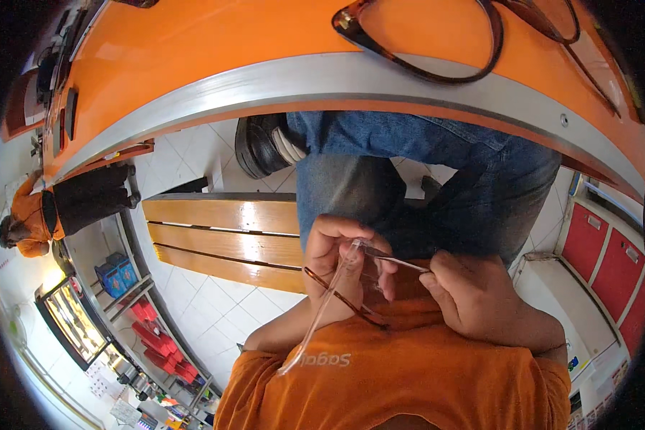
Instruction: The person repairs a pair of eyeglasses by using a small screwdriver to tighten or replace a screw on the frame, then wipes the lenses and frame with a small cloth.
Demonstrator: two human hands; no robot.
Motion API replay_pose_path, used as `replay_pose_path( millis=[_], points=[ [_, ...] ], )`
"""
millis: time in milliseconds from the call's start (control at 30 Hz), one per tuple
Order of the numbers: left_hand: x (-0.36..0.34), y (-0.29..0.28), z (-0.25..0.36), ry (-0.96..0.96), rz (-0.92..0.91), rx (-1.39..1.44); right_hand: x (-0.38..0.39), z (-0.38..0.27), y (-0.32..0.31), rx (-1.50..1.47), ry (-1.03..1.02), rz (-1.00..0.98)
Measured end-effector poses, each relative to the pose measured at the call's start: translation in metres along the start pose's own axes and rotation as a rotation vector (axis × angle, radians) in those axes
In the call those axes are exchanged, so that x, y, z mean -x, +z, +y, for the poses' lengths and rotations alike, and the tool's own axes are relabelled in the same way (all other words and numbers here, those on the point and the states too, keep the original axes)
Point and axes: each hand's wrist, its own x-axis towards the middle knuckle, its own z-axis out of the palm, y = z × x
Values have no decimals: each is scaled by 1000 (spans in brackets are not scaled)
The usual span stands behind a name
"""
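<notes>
Over my lap, my left hand [327, 251] is closed around eyeglasses with a clear plastic temple arm [314, 333] that slants down toward my orange shirt. A brown tortoiseshell temple arm [344, 297] crosses the clear one below my fingers; whether both belong to one frame I cannot tell. My right hand [476, 292] grips a thin metal rod, like a small screwdriver [406, 264]. Its handle is hidden in my fist, and its far end reaches the clear part at my left fingertips. The tip itself is too small to make out.
Ahead of me is an orange table [215, 50] with a metal edge [265, 84]. Large tortoiseshell eyeglasses [496, 43] lie on it, overhanging that edge. A slatted wooden bench [222, 240] is at my left. Farther left a person [57, 211] in orange stands near shelves. Red cabinets [613, 265] are at right.
</notes>
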Motion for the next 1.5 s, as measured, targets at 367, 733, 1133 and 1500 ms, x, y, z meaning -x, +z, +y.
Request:
replay_pose_path(
  millis=[367, 733, 1133, 1500],
  points=[
    [3, 13, 5, 33, 106, -214, -2, -5, -1, 49, -13, 89],
    [1, 12, 5, 13, 122, -198, -3, -6, -1, 89, -40, 72],
    [0, 10, 9, -18, 151, -357, -5, 0, 8, 79, -46, 106],
    [-4, 17, 12, -83, 278, -322, -10, 4, 24, -56, -54, 137]
  ],
)
